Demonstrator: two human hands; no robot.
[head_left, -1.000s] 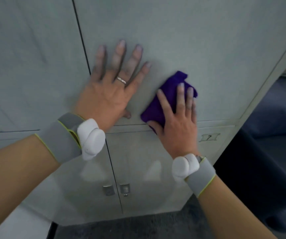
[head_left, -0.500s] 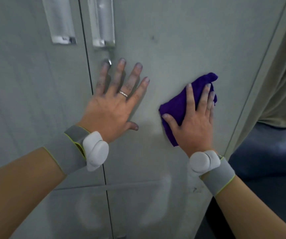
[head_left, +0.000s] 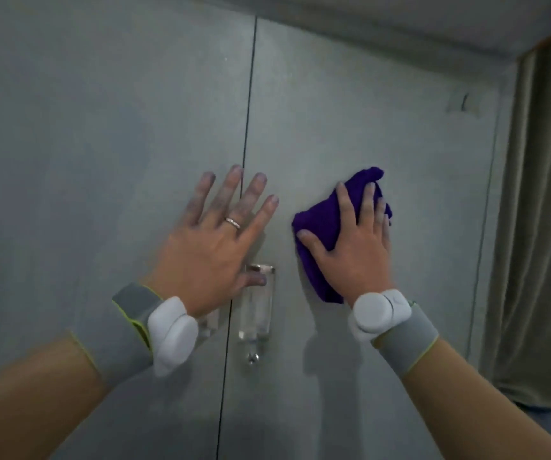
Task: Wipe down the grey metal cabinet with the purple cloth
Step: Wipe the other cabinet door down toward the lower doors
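Beside cabinet seam (head_left: 246, 127), purple cloth (head_left: 320, 224), bare door (head_left: 367, 94) above

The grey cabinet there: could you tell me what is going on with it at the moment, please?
A person is wiping the grey metal cabinet with a purple cloth. The right hand presses the bunched cloth against the right door with straight fingers. The left hand lies flat and spread across the seam between the two doors, just above the clear handle, holding nothing.
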